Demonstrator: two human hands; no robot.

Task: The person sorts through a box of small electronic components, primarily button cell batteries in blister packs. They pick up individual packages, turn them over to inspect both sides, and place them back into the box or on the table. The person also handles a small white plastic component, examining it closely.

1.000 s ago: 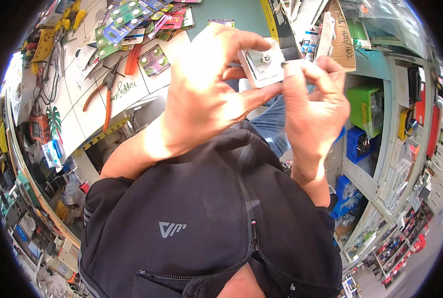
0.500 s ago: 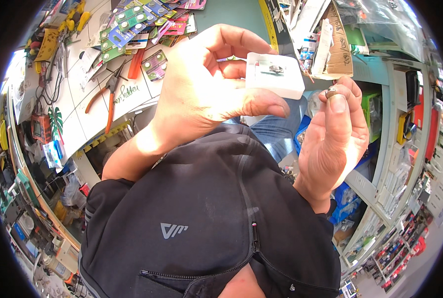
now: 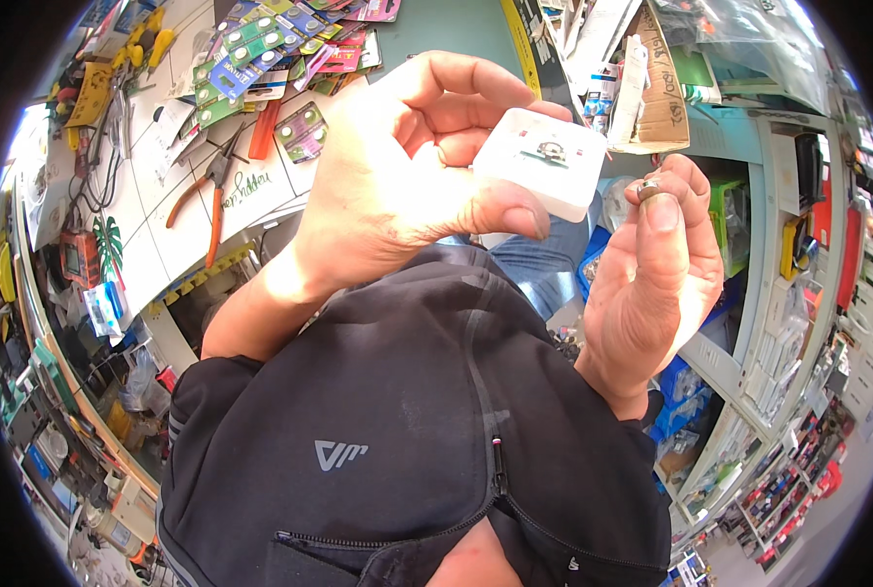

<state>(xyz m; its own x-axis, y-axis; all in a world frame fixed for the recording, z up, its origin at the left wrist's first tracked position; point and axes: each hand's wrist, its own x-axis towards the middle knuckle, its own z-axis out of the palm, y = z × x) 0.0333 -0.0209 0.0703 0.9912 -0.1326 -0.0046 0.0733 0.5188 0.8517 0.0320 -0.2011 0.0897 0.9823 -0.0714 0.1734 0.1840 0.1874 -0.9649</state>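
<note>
My left hand (image 3: 397, 166) holds a small white square plastic case (image 3: 542, 161) between its thumb and curled fingers. The case is tilted, and a small dark and metallic part shows in the middle of its bright face. To its right, apart from it, my right hand (image 3: 656, 259) pinches a tiny round silver button cell (image 3: 649, 186) between thumb and fingertips. The other fingers of that hand are curled in behind. Glare washes out the fine detail on the case.
On the white worktop lie orange-handled pliers (image 3: 211, 191) and a heap of button-cell blister cards (image 3: 250, 59). A cardboard box (image 3: 663, 93) stands beyond my right hand. Blue bins (image 3: 683, 401) and shelving are at the right, with a crowded tool shelf at the left.
The white case has turned in my left hand, so its right side dips and its face shows more fully. My right hand has barely shifted and keeps its pinch.
</note>
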